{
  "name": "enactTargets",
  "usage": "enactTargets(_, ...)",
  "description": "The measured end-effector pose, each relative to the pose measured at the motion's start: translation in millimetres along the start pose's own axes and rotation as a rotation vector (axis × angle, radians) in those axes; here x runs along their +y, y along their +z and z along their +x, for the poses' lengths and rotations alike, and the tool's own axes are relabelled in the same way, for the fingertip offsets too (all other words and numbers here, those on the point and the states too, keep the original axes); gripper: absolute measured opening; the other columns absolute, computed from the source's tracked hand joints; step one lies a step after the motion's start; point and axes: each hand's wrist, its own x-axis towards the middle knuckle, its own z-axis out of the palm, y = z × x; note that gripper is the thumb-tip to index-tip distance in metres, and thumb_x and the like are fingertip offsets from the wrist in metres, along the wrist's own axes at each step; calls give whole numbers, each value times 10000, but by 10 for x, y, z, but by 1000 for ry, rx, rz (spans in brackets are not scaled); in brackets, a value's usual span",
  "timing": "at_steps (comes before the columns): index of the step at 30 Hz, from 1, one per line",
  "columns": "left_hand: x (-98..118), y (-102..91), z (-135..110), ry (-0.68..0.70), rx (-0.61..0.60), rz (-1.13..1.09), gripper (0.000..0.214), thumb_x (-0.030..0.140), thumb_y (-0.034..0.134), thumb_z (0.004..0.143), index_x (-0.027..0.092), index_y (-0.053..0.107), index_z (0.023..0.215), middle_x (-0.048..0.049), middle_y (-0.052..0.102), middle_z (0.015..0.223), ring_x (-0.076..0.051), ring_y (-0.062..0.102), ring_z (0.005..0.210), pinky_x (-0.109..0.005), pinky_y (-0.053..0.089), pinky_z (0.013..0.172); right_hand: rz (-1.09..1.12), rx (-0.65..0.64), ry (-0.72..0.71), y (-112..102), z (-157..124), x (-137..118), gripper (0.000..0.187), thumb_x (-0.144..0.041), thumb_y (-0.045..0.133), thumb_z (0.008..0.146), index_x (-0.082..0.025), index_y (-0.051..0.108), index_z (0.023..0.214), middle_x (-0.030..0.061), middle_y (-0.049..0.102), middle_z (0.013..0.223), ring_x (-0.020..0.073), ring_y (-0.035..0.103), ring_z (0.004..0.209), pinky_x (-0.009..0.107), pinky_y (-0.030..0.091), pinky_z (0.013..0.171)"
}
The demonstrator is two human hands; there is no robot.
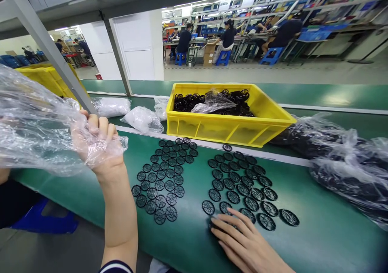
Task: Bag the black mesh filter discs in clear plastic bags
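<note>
My left hand [97, 143] is raised at the left, fingers closed on a clear plastic bag [33, 123] that billows out to the left. My right hand [242, 240] lies flat on the green table [318, 232] with fingers stretched out, fingertips touching the nearest of the black round grille discs [239, 188]. These discs lie in two flat groups: a left group [165, 180] and the right group by my fingers. A yellow bin [227, 127] behind them holds many more black discs and a crumpled clear bag.
Clear bags full of black parts [348, 168] lie at the right. White filled bags [142, 119] sit left of the bin. A grey frame post [45, 46] slants at the left, near another yellow bin [48, 77]. Other people sit at benches far behind.
</note>
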Motion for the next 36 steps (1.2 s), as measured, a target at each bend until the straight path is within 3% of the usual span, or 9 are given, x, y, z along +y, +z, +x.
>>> enactTargets(3,-21,-27,39,-17,0,-65,187,285,737,779,165,617,856,82,358,581,-46,237,430,-194,233,360,22,-29,7,-24,410,31,378,-265,542,977,-280,596,1351,27,642,1362,255,589,1221,485,444,1098)
enactTargets(8,-29,-83,86,-30,27,-141,169,282,681,835,140,591,858,89,401,542,-28,271,393,-150,264,334,101,-124,10,81,1026,275,414,-301,482,1017,-288,530,1428,48,538,1479,309,482,1334,578,405,1095)
enactTargets(14,-21,-25,66,-76,136,-166,259,295,401,1020,194,575,857,60,420,545,-56,331,381,-156,298,346,237,-222,-11,-89,808,628,340,-350,491,1020,-302,632,1326,26,654,1344,290,483,1334,579,286,1166)
enactTargets(19,-20,61,66,-104,165,-185,417,314,231,1058,189,557,831,59,394,520,-64,313,365,-169,282,335,270,-214,-20,-218,928,316,364,-349,476,1024,-311,599,1364,45,632,1371,274,523,1296,550,325,1149)
enactTargets(24,21,-2,72,-91,131,-200,380,311,268,1058,190,554,840,55,420,532,-65,343,375,-168,292,341,356,-335,-122,-185,1095,28,428,-418,435,1035,-329,501,1449,43,524,1492,292,468,1363,558,324,1159)
enactTargets(27,36,-45,86,-88,101,-232,310,313,348,1047,180,556,859,64,420,534,-57,359,373,-161,284,338,382,-380,-81,-286,956,130,344,-385,434,1039,-344,597,1339,4,605,1400,278,466,1359,569,272,1189)
enactTargets(30,27,-22,91,-98,146,-253,356,333,309,1057,168,556,861,68,413,537,-50,370,371,-155,288,339,392,-339,-12,-356,904,265,296,-352,455,1032,-314,666,1236,20,664,1300,258,496,1318,517,331,1164)
enactTargets(33,1,16,90,-110,138,-258,368,329,292,1062,170,550,852,66,419,535,-54,367,376,-153,291,341,336,-261,12,-225,1110,334,355,-367,462,1027,-281,618,1335,80,588,1414,291,466,1336,507,409,1091)
enactTargets(36,-16,8,94,-107,100,-252,293,307,365,1048,182,543,850,67,435,538,-58,366,382,-150,295,341,265,-217,6,24,1397,359,414,-406,470,1022,-265,575,1396,109,509,1496,330,409,1381,554,381,1099)
